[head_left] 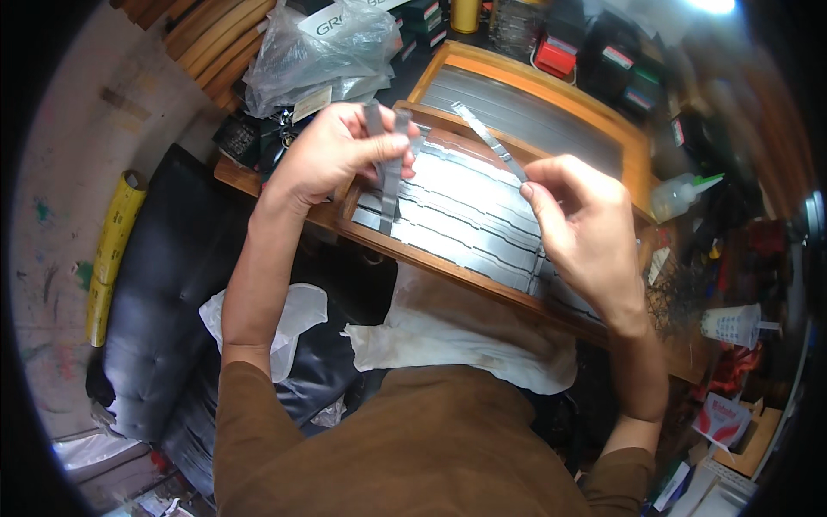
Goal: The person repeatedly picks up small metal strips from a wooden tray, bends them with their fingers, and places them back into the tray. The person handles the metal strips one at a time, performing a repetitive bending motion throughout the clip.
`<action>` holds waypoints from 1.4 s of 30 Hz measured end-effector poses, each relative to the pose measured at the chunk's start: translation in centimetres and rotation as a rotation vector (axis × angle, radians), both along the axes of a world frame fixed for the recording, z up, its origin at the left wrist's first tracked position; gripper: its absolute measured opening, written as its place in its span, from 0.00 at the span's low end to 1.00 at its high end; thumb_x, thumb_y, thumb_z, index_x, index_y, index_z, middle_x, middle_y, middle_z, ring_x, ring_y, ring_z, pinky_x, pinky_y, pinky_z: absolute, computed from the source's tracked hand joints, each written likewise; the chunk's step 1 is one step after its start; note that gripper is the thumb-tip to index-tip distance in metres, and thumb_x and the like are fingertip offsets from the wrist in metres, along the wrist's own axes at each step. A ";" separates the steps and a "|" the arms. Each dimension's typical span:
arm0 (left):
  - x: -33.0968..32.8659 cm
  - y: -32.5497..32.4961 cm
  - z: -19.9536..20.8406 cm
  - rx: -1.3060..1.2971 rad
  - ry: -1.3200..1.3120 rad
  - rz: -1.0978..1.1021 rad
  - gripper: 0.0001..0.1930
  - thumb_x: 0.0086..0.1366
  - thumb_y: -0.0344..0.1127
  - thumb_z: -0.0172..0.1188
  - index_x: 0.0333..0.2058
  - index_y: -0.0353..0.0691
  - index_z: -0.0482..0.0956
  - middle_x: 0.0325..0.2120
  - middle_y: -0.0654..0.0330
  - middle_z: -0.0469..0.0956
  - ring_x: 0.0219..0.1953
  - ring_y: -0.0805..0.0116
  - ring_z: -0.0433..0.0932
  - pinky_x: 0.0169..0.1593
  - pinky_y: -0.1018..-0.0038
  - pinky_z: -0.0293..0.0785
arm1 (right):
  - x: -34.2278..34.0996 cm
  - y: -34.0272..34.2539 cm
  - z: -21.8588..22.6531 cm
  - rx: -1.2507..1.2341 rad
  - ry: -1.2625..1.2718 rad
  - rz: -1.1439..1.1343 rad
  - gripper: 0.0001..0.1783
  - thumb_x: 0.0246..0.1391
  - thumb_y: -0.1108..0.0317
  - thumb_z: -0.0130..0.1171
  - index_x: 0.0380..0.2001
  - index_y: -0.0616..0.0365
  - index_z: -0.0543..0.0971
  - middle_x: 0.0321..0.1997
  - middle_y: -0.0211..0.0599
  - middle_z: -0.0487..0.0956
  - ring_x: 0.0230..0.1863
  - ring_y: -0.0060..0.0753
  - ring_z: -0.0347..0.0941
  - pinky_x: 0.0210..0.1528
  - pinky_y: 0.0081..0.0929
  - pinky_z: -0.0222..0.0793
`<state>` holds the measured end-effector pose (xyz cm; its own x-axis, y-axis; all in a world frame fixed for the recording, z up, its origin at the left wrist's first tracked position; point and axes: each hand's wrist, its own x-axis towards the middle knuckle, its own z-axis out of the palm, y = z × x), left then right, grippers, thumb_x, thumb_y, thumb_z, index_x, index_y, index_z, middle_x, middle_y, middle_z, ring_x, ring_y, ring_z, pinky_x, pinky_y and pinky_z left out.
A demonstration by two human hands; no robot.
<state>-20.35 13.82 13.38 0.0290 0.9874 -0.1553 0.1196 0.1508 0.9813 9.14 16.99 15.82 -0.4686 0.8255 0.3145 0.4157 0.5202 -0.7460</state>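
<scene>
My left hand (336, 159) is raised over the left end of a wooden-framed tray and closed around a few thin grey metal strips (390, 194), their ends pointing down toward the tray. Between the thumb and fingers of my right hand (590, 228) is one end of a single narrow metal strip (484, 132), which slants up and left above the tray. Rows of shiny flat metal strips (465, 202) lie side by side in the tray, bright with glare. The tray's brown wooden rim (439, 264) runs along its near side.
Behind the tray stands a second wooden frame (639, 164) with a grey ribbed panel. A clear plastic bag (332, 56) lies at the back left. Right are a green-tipped squeeze bottle (680, 198) and a paper cup (730, 326). White cloth (474, 340) covers my lap; a black padded seat (177, 284) is left.
</scene>
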 end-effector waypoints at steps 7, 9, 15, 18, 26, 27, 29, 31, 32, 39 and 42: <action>7.9 -5.3 0.7 0.121 -0.355 0.244 0.10 0.74 0.34 0.60 0.46 0.33 0.76 0.37 0.49 0.86 0.40 0.57 0.88 0.40 0.69 0.88 | 2.7 -7.4 -1.3 -0.184 0.227 -0.076 0.07 0.56 0.79 0.68 0.39 0.67 0.84 0.32 0.36 0.84 0.32 0.22 0.81 0.37 0.20 0.78; 10.2 -8.8 -0.3 -0.041 -0.423 0.253 0.10 0.74 0.33 0.60 0.47 0.33 0.75 0.38 0.47 0.85 0.40 0.54 0.88 0.42 0.66 0.88 | 3.7 -9.4 -2.7 -0.162 0.215 -0.042 0.07 0.55 0.80 0.69 0.38 0.69 0.84 0.32 0.40 0.84 0.30 0.25 0.82 0.34 0.21 0.78; 15.0 -14.9 -8.4 -0.264 -0.727 0.295 0.08 0.75 0.32 0.57 0.48 0.35 0.73 0.42 0.45 0.84 0.42 0.52 0.87 0.44 0.60 0.90 | 6.6 -14.6 -8.1 -0.393 0.153 -0.012 0.06 0.54 0.80 0.69 0.36 0.67 0.83 0.32 0.39 0.84 0.28 0.24 0.83 0.28 0.20 0.78; 16.6 -16.1 -10.3 -0.297 -0.810 0.320 0.06 0.75 0.31 0.58 0.45 0.36 0.73 0.44 0.44 0.83 0.42 0.56 0.87 0.44 0.63 0.90 | 7.9 -15.9 -10.3 -0.513 0.117 -0.038 0.06 0.55 0.79 0.69 0.36 0.68 0.83 0.31 0.40 0.85 0.27 0.24 0.83 0.27 0.20 0.77; 19.1 -16.3 -12.4 -0.369 -0.686 0.289 0.08 0.74 0.33 0.60 0.45 0.35 0.74 0.40 0.47 0.84 0.41 0.55 0.87 0.43 0.62 0.89 | 9.0 -17.6 -13.5 -0.603 0.150 -0.069 0.07 0.55 0.77 0.70 0.37 0.67 0.84 0.32 0.42 0.85 0.26 0.25 0.82 0.28 0.23 0.77; 19.1 -16.3 -12.7 -0.391 -0.680 0.271 0.09 0.73 0.33 0.61 0.46 0.35 0.74 0.40 0.48 0.84 0.41 0.56 0.87 0.43 0.62 0.89 | 9.2 -17.7 -14.1 -0.588 0.170 -0.054 0.09 0.55 0.76 0.70 0.38 0.67 0.82 0.33 0.43 0.86 0.26 0.26 0.82 0.27 0.22 0.76; 19.1 -16.0 -12.9 -0.448 -0.682 0.249 0.10 0.73 0.33 0.61 0.48 0.35 0.74 0.40 0.49 0.84 0.41 0.57 0.87 0.43 0.63 0.89 | 9.6 -17.8 -14.2 -0.643 0.165 -0.081 0.11 0.54 0.75 0.72 0.38 0.66 0.80 0.32 0.42 0.85 0.26 0.27 0.81 0.28 0.24 0.77; 19.1 -15.7 -13.3 -0.490 -0.699 0.244 0.11 0.73 0.34 0.61 0.49 0.35 0.74 0.40 0.50 0.84 0.41 0.57 0.87 0.44 0.63 0.89 | 10.0 -17.8 -14.2 -0.649 0.134 -0.036 0.13 0.52 0.74 0.74 0.37 0.65 0.79 0.33 0.40 0.83 0.27 0.28 0.80 0.30 0.25 0.77; 19.2 -15.6 -13.5 -0.503 -0.715 0.247 0.11 0.74 0.34 0.61 0.49 0.35 0.75 0.40 0.50 0.84 0.41 0.58 0.87 0.44 0.63 0.89 | 10.4 -17.6 -13.9 -0.627 0.107 0.020 0.14 0.51 0.73 0.74 0.36 0.64 0.78 0.33 0.39 0.82 0.28 0.29 0.80 0.31 0.27 0.77; 19.6 -15.4 -14.2 -0.515 -0.764 0.264 0.11 0.74 0.35 0.60 0.48 0.36 0.74 0.41 0.51 0.84 0.42 0.57 0.87 0.45 0.61 0.88 | 10.8 -17.9 -14.5 -0.388 0.049 0.138 0.14 0.44 0.79 0.72 0.32 0.61 0.76 0.37 0.39 0.75 0.35 0.42 0.77 0.35 0.34 0.75; 19.5 -15.2 -14.1 -0.516 -0.749 0.253 0.10 0.74 0.35 0.60 0.48 0.36 0.74 0.41 0.50 0.84 0.42 0.56 0.87 0.44 0.60 0.88 | 10.6 -17.9 -14.3 -0.386 0.037 0.131 0.12 0.44 0.83 0.67 0.32 0.61 0.77 0.38 0.40 0.75 0.35 0.44 0.77 0.35 0.35 0.75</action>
